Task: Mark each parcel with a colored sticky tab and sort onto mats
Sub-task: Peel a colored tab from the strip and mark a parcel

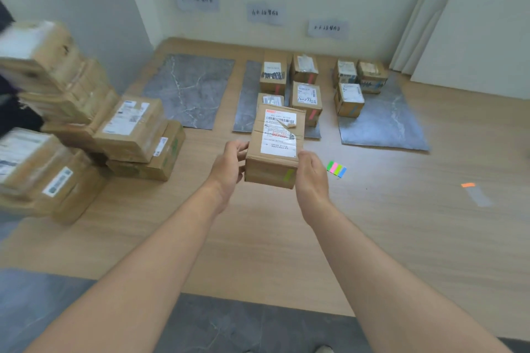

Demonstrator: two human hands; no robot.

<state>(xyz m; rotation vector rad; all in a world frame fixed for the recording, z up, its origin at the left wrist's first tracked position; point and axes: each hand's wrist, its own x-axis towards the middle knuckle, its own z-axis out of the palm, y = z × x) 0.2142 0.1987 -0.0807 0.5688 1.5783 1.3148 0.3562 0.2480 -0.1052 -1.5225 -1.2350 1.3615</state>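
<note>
I hold a brown cardboard parcel (274, 149) with a torn white shipping label above the wooden floor. A green sticky tab (288, 174) is stuck on its near side. My left hand (229, 166) grips its left side and my right hand (311, 175) grips its right side. A pad of colored sticky tabs (336, 169) lies on the floor just right of my right hand. Three grey mats lie ahead: the left mat (190, 89) bare, the middle mat (248, 97) with several parcels bearing red tabs, the right mat (384, 123) with three parcels bearing blue tabs.
A tall stack of unsorted parcels (86, 123) stands at the left, its nearest part blurred. Paper signs (265, 13) hang on the wall above the mats. An orange tab (468, 185) lies on the floor at right. White boards (418, 28) lean against the wall.
</note>
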